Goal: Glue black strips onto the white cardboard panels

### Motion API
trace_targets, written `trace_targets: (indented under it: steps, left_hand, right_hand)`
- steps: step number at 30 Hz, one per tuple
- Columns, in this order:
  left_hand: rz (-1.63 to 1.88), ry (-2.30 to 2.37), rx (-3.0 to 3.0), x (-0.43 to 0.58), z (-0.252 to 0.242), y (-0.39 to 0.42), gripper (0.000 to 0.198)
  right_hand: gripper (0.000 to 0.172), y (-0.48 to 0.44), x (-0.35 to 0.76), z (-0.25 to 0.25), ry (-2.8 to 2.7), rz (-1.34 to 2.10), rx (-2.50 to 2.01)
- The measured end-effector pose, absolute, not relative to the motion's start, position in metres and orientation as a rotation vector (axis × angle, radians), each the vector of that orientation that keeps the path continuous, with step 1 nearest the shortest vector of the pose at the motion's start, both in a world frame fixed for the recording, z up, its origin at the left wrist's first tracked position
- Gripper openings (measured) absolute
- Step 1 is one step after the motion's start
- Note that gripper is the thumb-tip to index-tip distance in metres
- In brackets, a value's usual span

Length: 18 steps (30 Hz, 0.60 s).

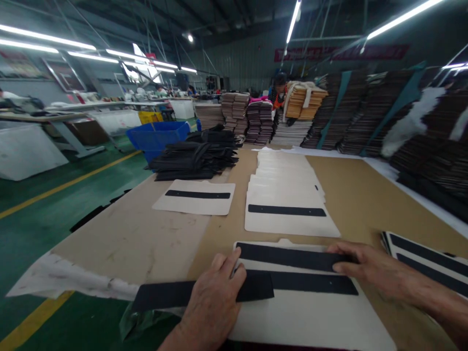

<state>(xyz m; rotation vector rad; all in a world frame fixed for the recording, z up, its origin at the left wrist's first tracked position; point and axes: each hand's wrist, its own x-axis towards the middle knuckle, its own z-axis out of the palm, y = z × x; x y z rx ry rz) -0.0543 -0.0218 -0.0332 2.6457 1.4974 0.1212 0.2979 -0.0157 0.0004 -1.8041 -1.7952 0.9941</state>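
Note:
A cream panel (310,324) with rounded corners lies in front of me at the table's near edge. Along its top runs a black strip (285,256); my right hand (365,268) pinches its right end between thumb and fingers. My left hand (217,297) touches that strip's left end with a fingertip. Under its palm the same hand grips a loose black strip (161,295), which sticks out to the left past the table edge. A lower black strip (318,282) lies across the panel, its left part covered by the loose one.
Beyond are overlapping cream panels (281,168), a separate panel with a strip (197,207), and a heap of black pieces (197,158). A stack of striped panels (435,258) sits at right. Tall piles (343,112) line the table's back; a blue bin (157,134) stands left.

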Motion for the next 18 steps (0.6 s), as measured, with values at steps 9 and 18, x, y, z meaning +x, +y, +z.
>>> trace_targets:
  steps: [9,18]
  left_hand:
    - [0.020,1.514,2.702,-0.056,-0.033,-0.019,0.065]
    - [-0.036,1.530,2.730,-0.058,-0.033,-0.015,0.067]
  right_hand:
    - [0.030,-0.031,0.298,-0.027,-1.269,1.086,-1.824]
    - [0.024,-0.014,0.300,-0.042,-1.386,0.705,-1.969]
